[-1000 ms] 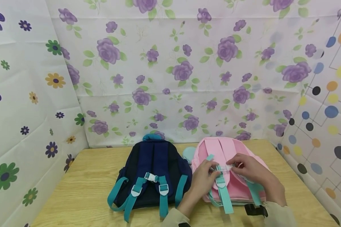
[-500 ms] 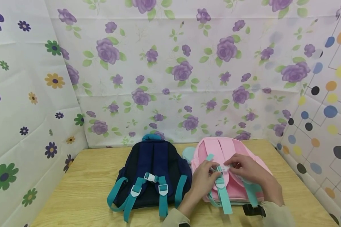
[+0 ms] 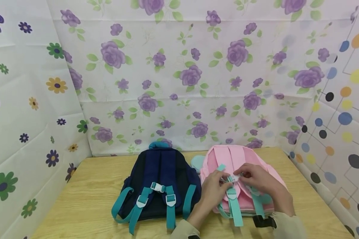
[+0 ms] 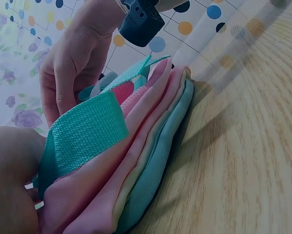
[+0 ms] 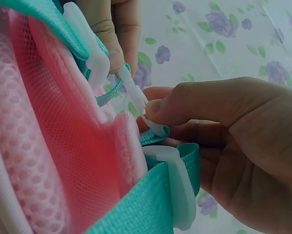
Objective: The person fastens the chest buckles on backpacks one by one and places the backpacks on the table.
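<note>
A pink backpack (image 3: pixel 224 156) with mint green straps (image 3: pixel 236 210) lies on the table at the right, its back panel and shoulder straps facing up. Across these straps runs a small white plastic chest buckle (image 5: pixel 134 93). My left hand (image 3: pixel 213 188) pinches the buckle's left part between thumb and fingers. From the other side, my right hand (image 3: pixel 256 178) pinches the right part, thumb on top. The two white parts meet end to end in the right wrist view. Below them, white strap adjusters (image 5: pixel 177 187) hang on the webbing. In the left wrist view, a mint strap end (image 4: pixel 87 131) covers much of the fingers.
Left of the pink backpack lies a navy backpack (image 3: pixel 160 166) with teal straps and a fastened white chest buckle (image 3: pixel 158 187). A pale blue round thing (image 3: pixel 197 162) shows between the bags. Patterned cloths (image 3: pixel 179 109) hang behind and beside the wooden table (image 3: pixel 77 199).
My right hand has moved a little left toward my left hand, bringing its buckle part against the other. The right mint strap has shifted left with it. My left hand stays nearly still.
</note>
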The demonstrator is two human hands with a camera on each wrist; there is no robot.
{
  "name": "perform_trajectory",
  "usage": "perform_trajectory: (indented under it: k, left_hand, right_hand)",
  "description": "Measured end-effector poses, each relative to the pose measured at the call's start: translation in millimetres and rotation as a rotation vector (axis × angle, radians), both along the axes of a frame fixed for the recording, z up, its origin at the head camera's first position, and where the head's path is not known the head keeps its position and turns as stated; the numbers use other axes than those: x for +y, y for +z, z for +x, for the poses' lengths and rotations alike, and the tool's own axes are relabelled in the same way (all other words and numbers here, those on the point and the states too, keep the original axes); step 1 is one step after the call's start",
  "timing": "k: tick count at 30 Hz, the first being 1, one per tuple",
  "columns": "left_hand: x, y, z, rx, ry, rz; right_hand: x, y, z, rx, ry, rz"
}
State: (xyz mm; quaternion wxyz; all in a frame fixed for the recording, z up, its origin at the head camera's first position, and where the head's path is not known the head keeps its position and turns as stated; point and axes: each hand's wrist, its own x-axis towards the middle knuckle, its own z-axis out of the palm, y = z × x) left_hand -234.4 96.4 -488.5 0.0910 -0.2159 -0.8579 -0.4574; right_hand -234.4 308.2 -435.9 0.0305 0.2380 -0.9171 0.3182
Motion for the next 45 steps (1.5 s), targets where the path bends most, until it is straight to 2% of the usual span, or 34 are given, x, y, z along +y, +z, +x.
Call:
perform_trajectory:
  k: [18,24,31,36,45]
  left_hand:
    - [4.5,-1.4,-1.4,-0.007,0.008,0.005]
    - [6.7,-2.2,-2.1,-0.012,-0.009,-0.011]
    - [1.6,5.3,1.0,-0.058,-0.005,-0.016]
    - [-5.7,12.2,2.9,-0.024,0.02,-0.048]
    - [-19.4,13.1,4.9,0.031,0.019,-0.111]
  right_hand:
    - [-4,1.7,0.2,-0.017,0.015,0.002]
    - [1,1.6,1.3,-0.068,0.016,-0.015]
    - [4,4.3,1.1,-0.068,0.001,0.003]
    - [3,6.2,-0.1,-0.05,-0.001,0.01]
    - [0,1.6,-1.9,-0.021,0.029,-0.008]
